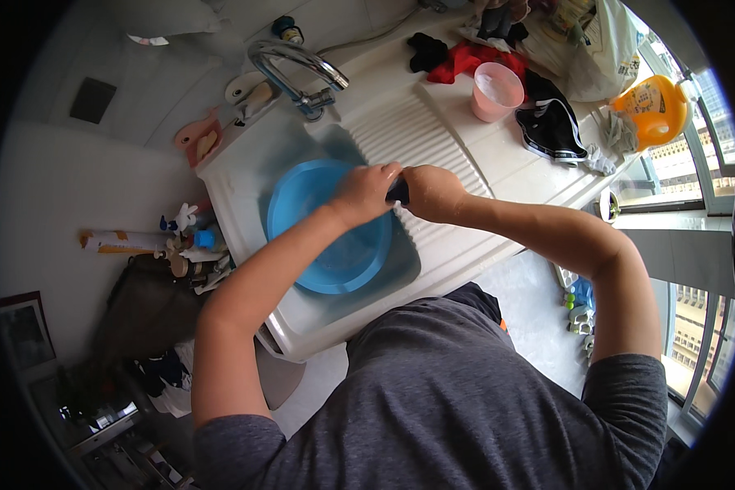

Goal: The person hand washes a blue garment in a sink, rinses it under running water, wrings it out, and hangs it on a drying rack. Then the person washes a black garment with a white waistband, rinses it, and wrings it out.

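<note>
Between my two fists a small dark wet cloth (398,191) is gripped, mostly covered by the fingers. My left hand (367,193) is closed on it from the left, above the rim of a blue plastic basin (327,286). My right hand (433,193) holds it from the right, over the ribbed washboard (413,138) part of the laundry sink. The basin stands in the sink bowl (404,269) with some water in it. What kind of garment the cloth is cannot be told.
A chrome faucet (300,76) arches over the back of the sink. On the right counter are a pink plastic cup (496,92) with white contents, black underwear (551,131), a red cloth (459,60) and an orange detergent jug (658,113). Soap dishes (201,144) and bottles (203,239) line the left.
</note>
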{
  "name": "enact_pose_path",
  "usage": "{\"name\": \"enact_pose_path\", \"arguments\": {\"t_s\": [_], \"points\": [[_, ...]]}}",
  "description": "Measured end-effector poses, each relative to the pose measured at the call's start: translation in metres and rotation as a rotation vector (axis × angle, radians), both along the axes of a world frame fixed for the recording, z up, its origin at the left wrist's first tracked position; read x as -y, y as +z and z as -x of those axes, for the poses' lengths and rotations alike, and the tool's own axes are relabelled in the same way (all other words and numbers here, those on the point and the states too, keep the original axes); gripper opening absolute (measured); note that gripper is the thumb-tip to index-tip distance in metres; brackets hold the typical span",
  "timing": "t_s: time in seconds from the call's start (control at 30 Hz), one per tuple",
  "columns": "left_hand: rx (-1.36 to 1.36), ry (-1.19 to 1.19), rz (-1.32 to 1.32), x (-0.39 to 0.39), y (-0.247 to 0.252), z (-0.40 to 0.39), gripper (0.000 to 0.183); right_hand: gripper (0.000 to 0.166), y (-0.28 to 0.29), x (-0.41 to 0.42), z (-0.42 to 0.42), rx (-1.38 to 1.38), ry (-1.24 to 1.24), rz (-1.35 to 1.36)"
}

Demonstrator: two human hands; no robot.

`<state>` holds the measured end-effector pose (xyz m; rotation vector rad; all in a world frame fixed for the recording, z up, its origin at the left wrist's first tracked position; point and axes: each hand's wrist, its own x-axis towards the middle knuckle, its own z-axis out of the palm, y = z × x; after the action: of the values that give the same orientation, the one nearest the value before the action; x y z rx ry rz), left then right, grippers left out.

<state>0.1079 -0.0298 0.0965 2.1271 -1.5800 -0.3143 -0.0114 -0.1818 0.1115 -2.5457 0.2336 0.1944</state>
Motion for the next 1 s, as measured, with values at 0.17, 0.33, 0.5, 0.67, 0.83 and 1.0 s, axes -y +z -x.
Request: {"name": "enact_pose_path", "arguments": {"t_s": [0.17, 0.33, 0.5, 0.67, 0.83, 1.0], "points": [[0.395, -0.279, 0.184, 0.003, 0.037, -0.044, 0.033, 0.031, 0.027, -0.015, -0.012, -0.305, -0.331, -0.928], [0.53, -0.304, 0.439, 0.015, 0.062, -0.05, 0.027, 0.034, 0.047, -0.027, 0.002, -0.308, -0.467, -1.76], [0.553, -0.153, 0.556, 0.006, 0.052, -0.035, 0.026, 0.015, 0.05, -0.037, 0.012, -0.341, -0.275, -2.095], [0.449, -0.027, 0.603, -0.002, 0.029, -0.015, 0.023, 0.013, 0.007, -0.043, 0.023, -0.478, -0.019, -2.451], [0.266, 0.053, 0.48, -0.016, 0.007, -0.023, 0.027, 0.015, -0.001, -0.048, 0.009, -0.46, -0.18, -2.167], [0.254, 0.217, 0.399, -0.039, 0.003, -0.015, 0.041, 0.051, -0.015, -0.036, 0.012, -0.589, -0.091, -1.751]]}}
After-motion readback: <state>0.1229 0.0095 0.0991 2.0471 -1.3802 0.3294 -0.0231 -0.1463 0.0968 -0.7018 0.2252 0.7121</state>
